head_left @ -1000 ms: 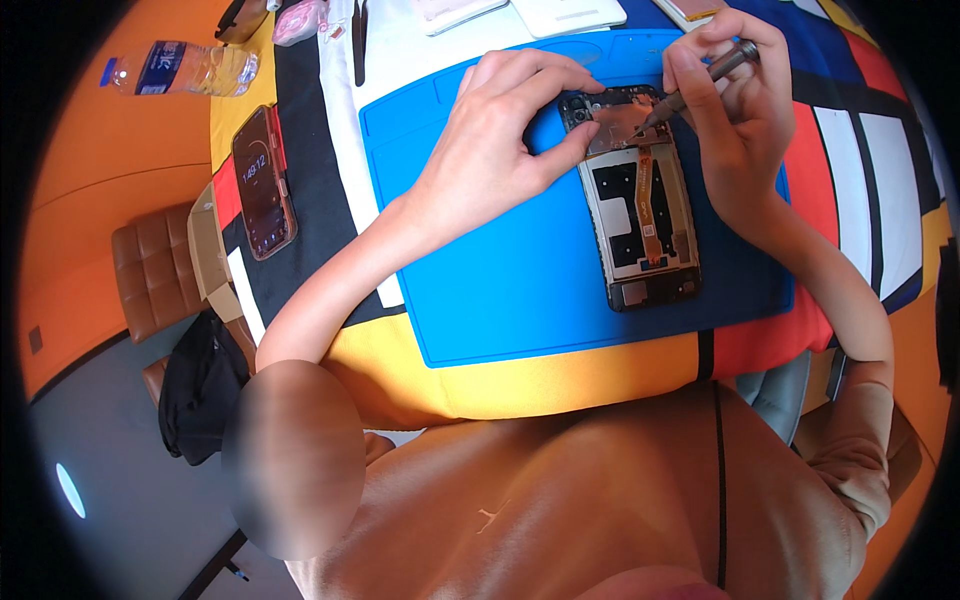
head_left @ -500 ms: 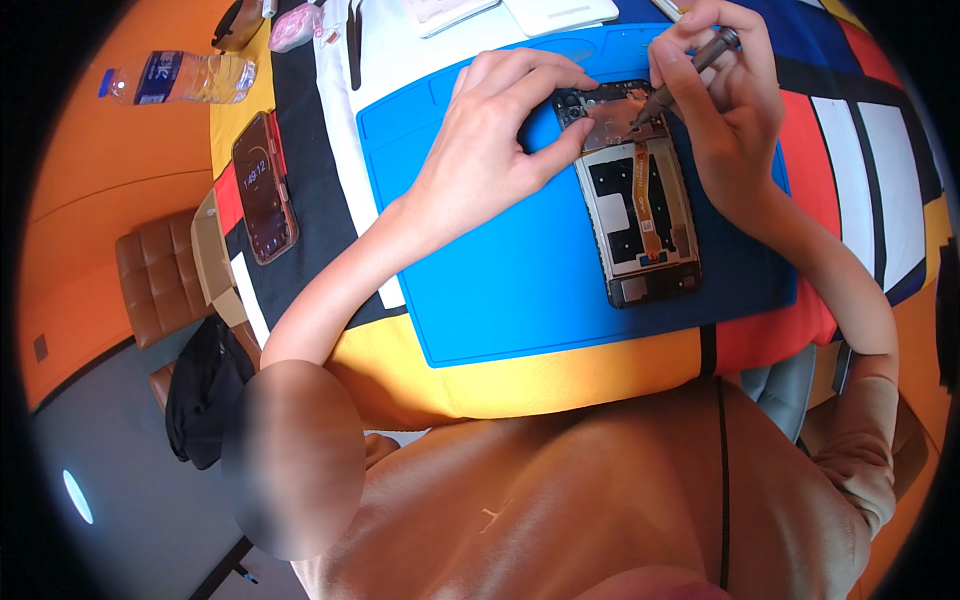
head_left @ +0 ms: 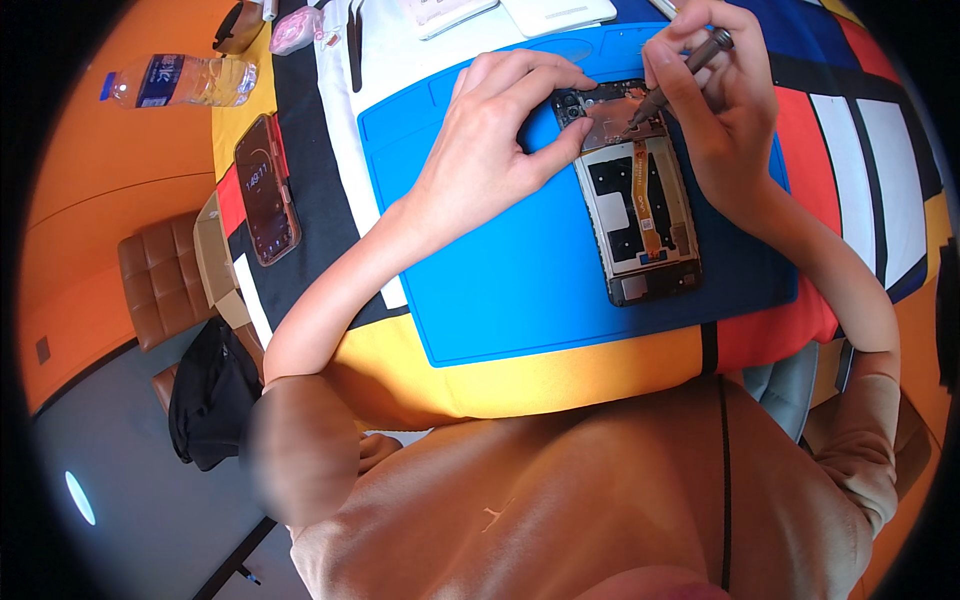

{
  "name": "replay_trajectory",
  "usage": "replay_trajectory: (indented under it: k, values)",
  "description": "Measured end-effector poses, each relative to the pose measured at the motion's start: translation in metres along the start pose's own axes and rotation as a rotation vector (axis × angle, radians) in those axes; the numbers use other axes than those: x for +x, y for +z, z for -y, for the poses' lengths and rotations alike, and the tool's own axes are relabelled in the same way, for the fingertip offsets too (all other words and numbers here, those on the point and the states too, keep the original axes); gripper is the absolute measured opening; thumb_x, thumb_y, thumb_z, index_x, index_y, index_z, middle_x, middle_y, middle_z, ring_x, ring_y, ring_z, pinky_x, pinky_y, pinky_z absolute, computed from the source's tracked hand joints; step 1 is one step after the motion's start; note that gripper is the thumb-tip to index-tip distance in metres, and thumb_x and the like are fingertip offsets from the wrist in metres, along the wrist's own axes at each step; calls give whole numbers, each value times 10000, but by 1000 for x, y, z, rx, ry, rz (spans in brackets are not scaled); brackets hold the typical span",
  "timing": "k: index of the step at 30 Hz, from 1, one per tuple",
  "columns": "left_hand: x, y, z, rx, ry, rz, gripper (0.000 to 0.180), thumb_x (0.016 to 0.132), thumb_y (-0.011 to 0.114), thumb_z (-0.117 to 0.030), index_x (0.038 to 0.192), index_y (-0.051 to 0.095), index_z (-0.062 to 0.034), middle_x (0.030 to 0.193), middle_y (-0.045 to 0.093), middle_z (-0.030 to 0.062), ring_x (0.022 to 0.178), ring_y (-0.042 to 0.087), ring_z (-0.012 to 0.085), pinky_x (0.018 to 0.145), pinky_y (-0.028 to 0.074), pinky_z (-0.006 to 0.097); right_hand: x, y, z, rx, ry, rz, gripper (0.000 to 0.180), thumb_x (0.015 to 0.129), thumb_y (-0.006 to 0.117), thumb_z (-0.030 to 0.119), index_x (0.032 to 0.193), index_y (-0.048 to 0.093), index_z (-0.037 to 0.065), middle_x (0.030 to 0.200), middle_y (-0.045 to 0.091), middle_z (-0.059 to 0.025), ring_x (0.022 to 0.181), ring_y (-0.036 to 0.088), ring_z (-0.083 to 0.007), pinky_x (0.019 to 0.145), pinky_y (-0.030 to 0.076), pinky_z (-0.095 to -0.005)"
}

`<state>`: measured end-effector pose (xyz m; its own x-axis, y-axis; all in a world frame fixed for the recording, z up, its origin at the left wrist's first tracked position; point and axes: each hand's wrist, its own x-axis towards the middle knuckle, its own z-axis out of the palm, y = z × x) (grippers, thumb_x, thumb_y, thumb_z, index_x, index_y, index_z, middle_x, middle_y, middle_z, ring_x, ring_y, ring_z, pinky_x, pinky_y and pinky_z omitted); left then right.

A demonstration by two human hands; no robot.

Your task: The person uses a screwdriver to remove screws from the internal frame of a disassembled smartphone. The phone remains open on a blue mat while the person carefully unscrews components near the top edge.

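Braces the camera end of the opened phone (head_left: 640, 215) on the right part of the blue mat (head_left: 480, 285) with the left hand (head_left: 505, 130), with thumb and fingers spread at its edge. Pinches a screwdriver (head_left: 707, 51) between thumb and fingers of the right hand (head_left: 728, 105), pointing the tip at the coppery plate (head_left: 608, 122).

colour-block tablecloth (head_left: 560, 385) | blue mat (head_left: 490, 280), opened phone (head_left: 628, 200) on it | lit phone (head_left: 266, 195) left | pink item (head_left: 297, 30), possibly a pouch
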<state>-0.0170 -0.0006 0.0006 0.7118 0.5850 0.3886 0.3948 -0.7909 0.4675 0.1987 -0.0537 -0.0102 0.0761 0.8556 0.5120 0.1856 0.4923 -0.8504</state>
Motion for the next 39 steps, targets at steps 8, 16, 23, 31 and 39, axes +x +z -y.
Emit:
replay_trajectory:
  k: [8,16,23,31,39]
  values:
    - [-1,1,0,3,4,-8,296,875,770,-166,1156,725,-87,1241,692,64,1205,585,278,1049,453,403,2,-7,-11,-2,-233,54,227,1019,557,-33,1205,439,20,926,612,-80,780,584,-72,689,481,-201]
    - [-1,1,1,-4,1,-3,297,888,765,-176,1170,723,-91,1243,692,65,1204,585,279,1049,450,401,-1,-15,-10,-111,-435,192,307,985,534,-143,1207,384,7,930,627,-135,774,609,-112,693,504,-215]
    - [-2,0,0,-12,10,-3,305,897,762,-187,1183,717,-92,1258,680,65,1214,570,275,1052,446,398,0,-15,-8,-116,-483,200,317,979,524,-160,1208,383,7,925,617,-145,764,595,-129,694,491,-232]
    - [0,4,3,-20,81,-73,270,882,767,-193,1120,718,-75,1154,669,88,1055,559,275,954,456,373,-1,-14,-10,-134,-463,191,341,955,566,-177,1194,406,6,940,632,-129,772,597,-85,680,500,-200]
    - [-2,2,1,6,24,-19,306,897,759,-188,1186,712,-98,1251,672,69,1211,570,277,1050,449,398,-2,-13,-12,-184,-443,108,339,937,634,-148,1186,455,-2,981,675,-124,762,650,-46,594,502,-141]
